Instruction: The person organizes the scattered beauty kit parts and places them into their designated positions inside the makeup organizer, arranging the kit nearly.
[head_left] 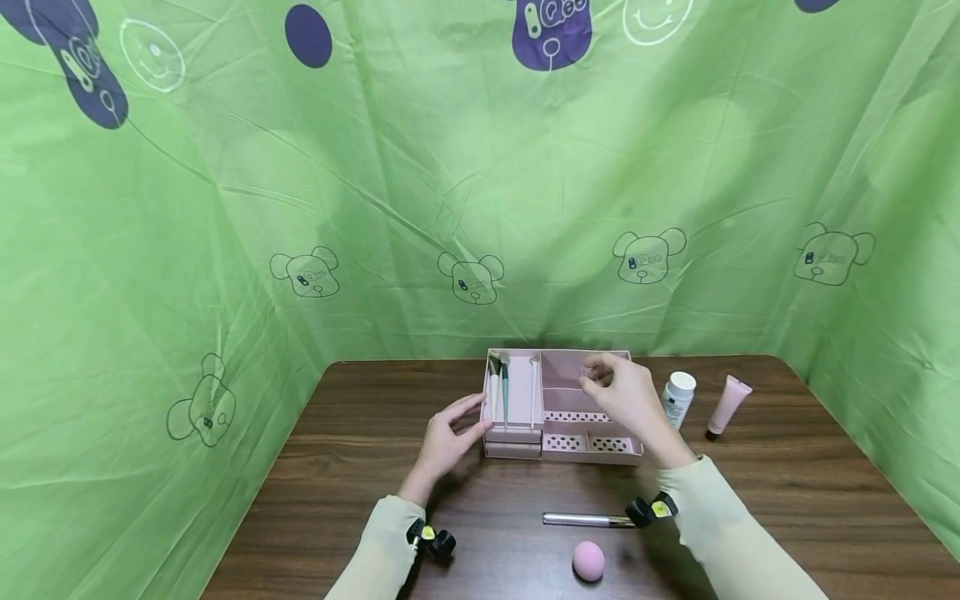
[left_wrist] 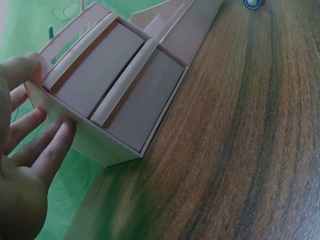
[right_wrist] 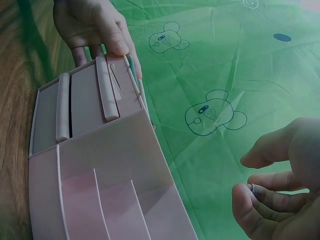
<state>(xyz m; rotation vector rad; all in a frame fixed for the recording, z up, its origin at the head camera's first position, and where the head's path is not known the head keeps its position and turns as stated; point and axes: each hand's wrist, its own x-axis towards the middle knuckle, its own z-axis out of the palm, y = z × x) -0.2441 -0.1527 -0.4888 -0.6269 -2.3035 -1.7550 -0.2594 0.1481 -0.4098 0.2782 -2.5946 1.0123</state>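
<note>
A pink desktop organizer (head_left: pixel 513 437) with two drawers at its left front stands near the back of the table. Makeup brushes (head_left: pixel 506 392) lie in its upper left section. My left hand (head_left: pixel 444 442) touches the organizer's left front corner, thumb at the upper front edge and straight fingers against the side wall. Above the right compartments hovers my right hand (head_left: pixel 626 392), its fingers loosely bent. In the right wrist view, the right hand (right_wrist: pixel 285 185) shows thumb and index apart, with no held thing visible.
A white bottle (head_left: pixel 678 398) and a pink tube (head_left: pixel 729 406) with a dark cap stand right of the organizer. In front lie a silver stick-like item (head_left: pixel 585 520), partly hidden by the right wrist camera, and a pink ball-shaped sponge (head_left: pixel 588 561). Green cloth (head_left: pixel 480 208) surrounds the wooden table.
</note>
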